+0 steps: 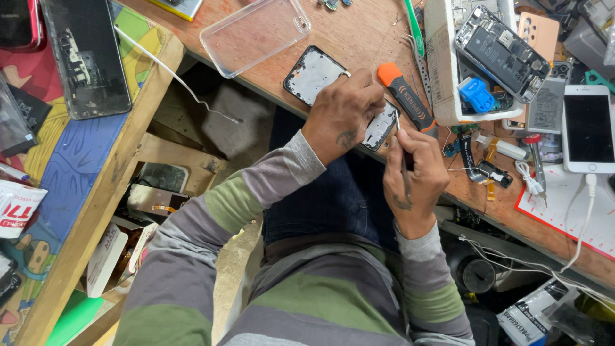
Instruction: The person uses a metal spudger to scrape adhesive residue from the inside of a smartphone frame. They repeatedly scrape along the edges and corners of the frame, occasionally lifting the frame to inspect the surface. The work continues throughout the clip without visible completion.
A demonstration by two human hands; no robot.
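1. Your left hand (343,109) lies flat over the middle of the black phone frame (314,74), fingers curled down and pressing it to the wooden bench (359,32). The frame lies on the bench edge just above your lap, its long side running from 10 o'clock to 4 o'clock under your palm.

2. Your right hand (415,170) is closed in a narrow pinch around a thin metal tool (402,150). Its tip points up toward 12 o'clock and meets the lower end of the frame (382,125) beside your left knuckles.

3. The tip sits very close to your own left fingers. If it skids off the frame, I judge it would run straight into them.

4. The frame's near end hangs at the bench edge. A hard push toward 6 o'clock could tip it off into your lap, since only your palm pins it.

5. The orange-handled screwdriver (405,96) lies touching the frame's side at 2 o'clock of your left hand. A nudge from your wrist could roll it against the work.

6. Loose flex cables and small parts (477,163) lie at 3 o'clock of your right hand, near the white charging cable (586,211). A sweeping elbow could scatter them.

7. The clear phone case (256,32) at 11 o'clock and the opened phone (503,54) on the white box (442,64) at 1 o'clock stand well apart from the tool.
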